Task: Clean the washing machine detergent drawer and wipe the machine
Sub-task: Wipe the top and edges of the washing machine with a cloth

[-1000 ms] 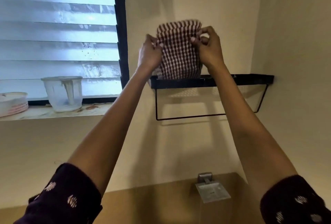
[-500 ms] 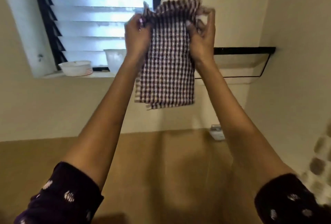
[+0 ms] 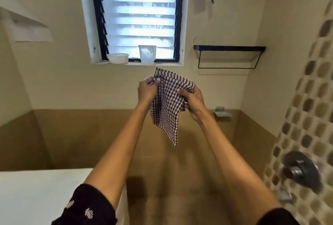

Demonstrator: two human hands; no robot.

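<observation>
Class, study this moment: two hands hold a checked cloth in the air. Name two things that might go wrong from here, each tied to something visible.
1. The left hand and right hand grip the checked cloth near its top; its lower corner hangs free, so it may slip and drop.
2. The metal tap handle juts from the tiled wall low on the right; lowering the arms might knock it.

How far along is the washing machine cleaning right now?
Early. Done: a checked cloth has been fetched and is held up in the air. In hand: the left hand and right hand pinch its upper edge, and the rest hangs down. Left: no wiping has begun. No detergent drawer is in view, and the cloth is clear of the white surface at lower left, possibly the machine's top.
</observation>
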